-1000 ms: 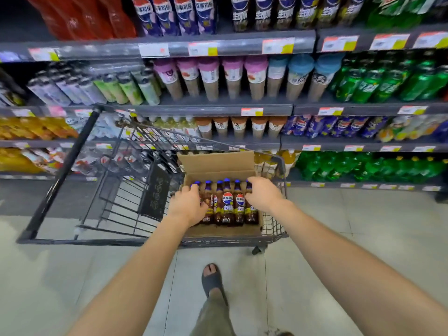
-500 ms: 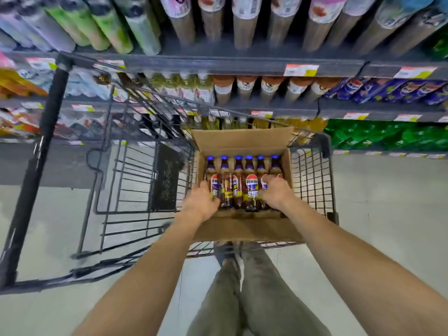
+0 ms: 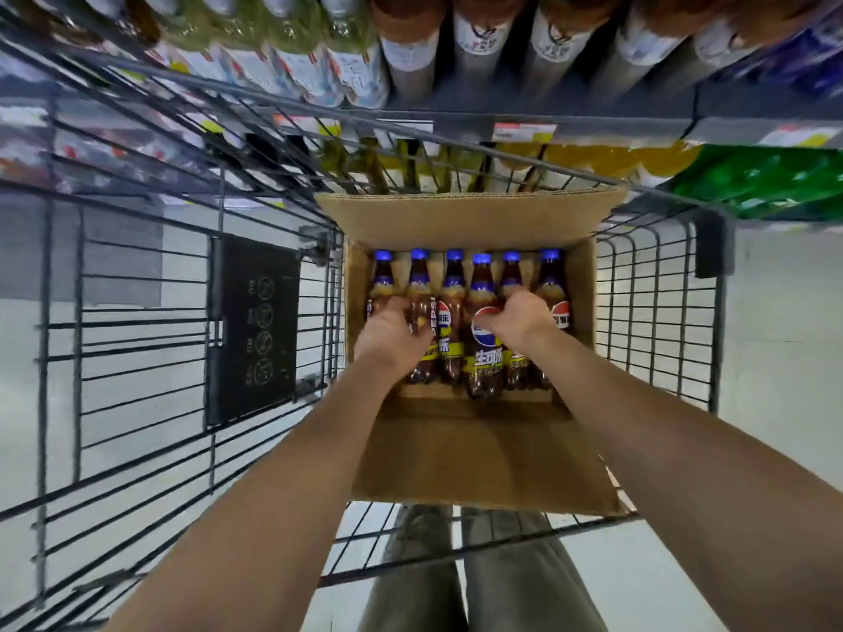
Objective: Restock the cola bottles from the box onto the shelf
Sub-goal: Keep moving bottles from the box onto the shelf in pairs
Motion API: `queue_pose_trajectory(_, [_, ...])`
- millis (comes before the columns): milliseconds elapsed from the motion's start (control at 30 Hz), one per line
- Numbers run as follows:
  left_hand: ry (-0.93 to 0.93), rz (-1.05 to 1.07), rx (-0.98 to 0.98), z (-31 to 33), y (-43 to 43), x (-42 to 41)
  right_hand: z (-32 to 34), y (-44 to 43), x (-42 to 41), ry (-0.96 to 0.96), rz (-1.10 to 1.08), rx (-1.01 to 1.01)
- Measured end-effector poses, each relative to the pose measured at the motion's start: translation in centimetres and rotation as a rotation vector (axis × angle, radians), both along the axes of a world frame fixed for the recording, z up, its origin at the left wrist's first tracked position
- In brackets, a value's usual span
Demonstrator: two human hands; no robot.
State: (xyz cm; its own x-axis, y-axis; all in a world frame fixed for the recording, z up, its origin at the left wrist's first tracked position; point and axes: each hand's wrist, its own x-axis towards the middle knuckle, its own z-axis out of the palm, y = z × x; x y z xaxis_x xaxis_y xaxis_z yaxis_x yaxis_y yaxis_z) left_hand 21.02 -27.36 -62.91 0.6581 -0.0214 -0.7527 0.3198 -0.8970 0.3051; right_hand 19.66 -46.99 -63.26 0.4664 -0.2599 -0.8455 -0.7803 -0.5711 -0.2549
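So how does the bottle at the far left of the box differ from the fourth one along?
The far-left bottle lies low against the box wall, mostly hidden by the left hand. The fourth bottle sits nearer the camera, apparently raised above the row, its round logo showing in full beside the right hand. Both have blue caps and dark cola.

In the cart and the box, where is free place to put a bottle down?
Free: the cart basket left of the cardboard box, around the black sign panel. Crowded: inside the box, where six cola bottles lie in a row under the left hand and right hand.
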Motion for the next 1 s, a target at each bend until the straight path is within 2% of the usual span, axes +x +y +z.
queue_pose_trajectory(133, [-0.017, -0.017, 0.021, -3.8, -1.1, 0.6, -3.4, 0.4, 0.2, 0.057, 0.071, -0.007])
queue_pose_trajectory(333, [0.062, -0.089, 0.11, -7.8, -2.3, 1.8, -5.3, 1.5, -0.5, 0.028, 0.234, -0.119])
queue_pose_trajectory(433, [0.099, -0.158, 0.133, -8.8, -2.4, 2.9, -6.1, 1.1, -1.0, -0.042, 0.126, -0.086])
queue_pose_trajectory(600, [0.11, -0.149, 0.171, -9.6, -2.7, 4.1, -6.6, 1.2, -2.5, -0.192, 0.01, -0.032])
queue_pose_trajectory(767, [0.028, -0.239, 0.207, -9.5, -2.6, 2.6, -6.1, 1.7, -3.9, -0.301, -0.252, 0.207])
queue_pose_trajectory(833, [-0.022, -0.154, 0.156, -9.3, -2.3, 1.3, -5.7, 1.5, -4.2, -0.312, -0.284, 0.25])
queue_pose_trajectory(1000, [-0.097, 0.089, -0.154, -7.0, -1.6, -1.9, -4.2, 1.4, -4.9, -0.355, -0.27, 0.254])
